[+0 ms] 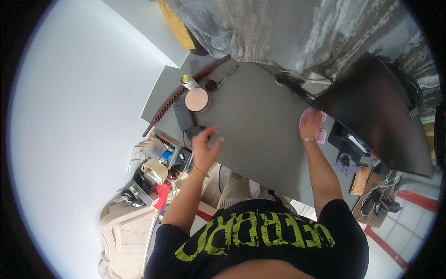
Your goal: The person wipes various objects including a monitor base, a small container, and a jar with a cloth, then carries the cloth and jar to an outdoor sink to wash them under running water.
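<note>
On the grey desk [258, 132], my right hand [311, 122] lies over a pink-purple cloth-like item [321, 136] below the monitor; its fingers are blurred, and whether they grip the item is hard to tell. My left hand [206, 146] is raised above the desk's left front edge, thumb and fingers apart, holding nothing. Beside its fingertips is a round black object [195, 132] with a cord. Farther back are a dark grey rectangular case [183, 115], a round container with a pink lid [197, 99] and a white can with a gold-coloured top [189, 82].
A large black monitor [379, 115] leans over the right side. Near it lie a purple object [346, 164], an orange patterned pouch [360, 180] and tangled cables [383, 188]. A brown braided strip [174, 97] runs along the left back. Crowded containers [155, 171] stand at left; a grey curtain [278, 31] hangs behind.
</note>
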A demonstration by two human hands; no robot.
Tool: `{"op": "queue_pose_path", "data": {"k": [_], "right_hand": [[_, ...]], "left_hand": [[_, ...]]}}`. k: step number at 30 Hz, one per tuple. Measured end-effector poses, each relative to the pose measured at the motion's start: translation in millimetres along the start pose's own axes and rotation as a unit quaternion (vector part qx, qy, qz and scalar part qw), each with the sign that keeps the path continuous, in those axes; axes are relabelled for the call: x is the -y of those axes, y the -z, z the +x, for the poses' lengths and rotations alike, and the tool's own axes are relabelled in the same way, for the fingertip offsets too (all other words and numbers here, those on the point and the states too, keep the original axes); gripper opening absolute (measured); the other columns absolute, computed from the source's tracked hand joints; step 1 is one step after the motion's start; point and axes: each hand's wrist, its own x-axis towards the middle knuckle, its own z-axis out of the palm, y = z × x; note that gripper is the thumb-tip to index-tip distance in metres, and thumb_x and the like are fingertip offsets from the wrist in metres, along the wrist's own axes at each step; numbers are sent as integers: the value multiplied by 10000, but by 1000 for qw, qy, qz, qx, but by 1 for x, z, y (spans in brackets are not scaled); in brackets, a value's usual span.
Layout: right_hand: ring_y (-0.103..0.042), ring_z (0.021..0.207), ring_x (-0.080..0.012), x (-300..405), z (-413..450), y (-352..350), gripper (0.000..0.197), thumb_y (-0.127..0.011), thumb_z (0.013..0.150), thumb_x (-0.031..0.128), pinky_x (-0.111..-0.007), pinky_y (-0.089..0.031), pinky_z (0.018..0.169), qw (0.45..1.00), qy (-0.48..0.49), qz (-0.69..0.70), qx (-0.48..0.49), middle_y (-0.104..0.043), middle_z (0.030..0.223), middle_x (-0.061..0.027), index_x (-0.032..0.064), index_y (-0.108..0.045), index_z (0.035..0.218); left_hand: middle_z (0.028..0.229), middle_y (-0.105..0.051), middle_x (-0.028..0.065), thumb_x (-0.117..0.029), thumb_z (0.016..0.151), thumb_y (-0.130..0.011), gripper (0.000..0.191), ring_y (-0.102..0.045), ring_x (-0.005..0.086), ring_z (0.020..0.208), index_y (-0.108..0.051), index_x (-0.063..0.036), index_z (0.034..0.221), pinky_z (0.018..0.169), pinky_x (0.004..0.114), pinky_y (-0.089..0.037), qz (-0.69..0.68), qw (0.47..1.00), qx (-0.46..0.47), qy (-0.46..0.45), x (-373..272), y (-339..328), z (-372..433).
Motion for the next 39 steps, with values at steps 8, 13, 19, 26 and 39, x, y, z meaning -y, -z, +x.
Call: {"op": "queue_pose_path", "data": {"k": [8, 13, 19, 26, 39], "right_hand": [[-333, 1234, -371, 84, -130, 25, 488, -543, 725, 120, -453, -239, 1050, 962, 227, 97, 118, -381, 1307, -207, -6, -460, 1189], [-453, 1130, -355, 102, -134, 40, 438, -543, 682, 65, -425, -359, 967, 953, 190, 219, 91, -472, 1221, -195, 36, -529, 1119], [-533, 1001, -355, 112, -114, 77, 406, -539, 682, 57, -390, -413, 895, 848, -222, 481, 32, -537, 1112, -197, 29, -535, 1087], [-474, 1090, -366, 137, -84, 101, 425, -560, 712, 90, -407, -386, 933, 934, 66, 349, -28, -474, 1201, -201, 27, -510, 1130], [-401, 1165, -344, 159, -59, 65, 448, -539, 757, 238, -466, -204, 1050, 942, 288, 103, 139, -474, 1196, -165, 80, -506, 1175]], "left_hand": [[1260, -453, 157, -486, 472, -805, 1064, -389, 362, 1157, -335, 13, 1286, 971, 428, -304, 310, 943, 44, 116, 48, 43, 114], [1226, -480, 149, -483, 455, -806, 1059, -408, 339, 1137, -341, 2, 1273, 916, 426, -353, 327, 928, 101, 150, 50, 22, 136], [1156, -517, 152, -413, 483, -798, 911, -458, 322, 1079, -398, -17, 1198, 898, 418, -388, 333, 924, 175, 65, 7, -21, 101], [1202, -499, 85, -397, 504, -785, 964, -443, 318, 1060, -342, -58, 1290, 894, 414, -345, 138, 946, 268, -117, -7, -110, 35], [1121, -565, 44, -361, 746, -534, 407, -455, 285, 1030, -586, -150, 1090, 773, 395, -344, 201, 940, 206, -184, 29, -163, 8]]}}
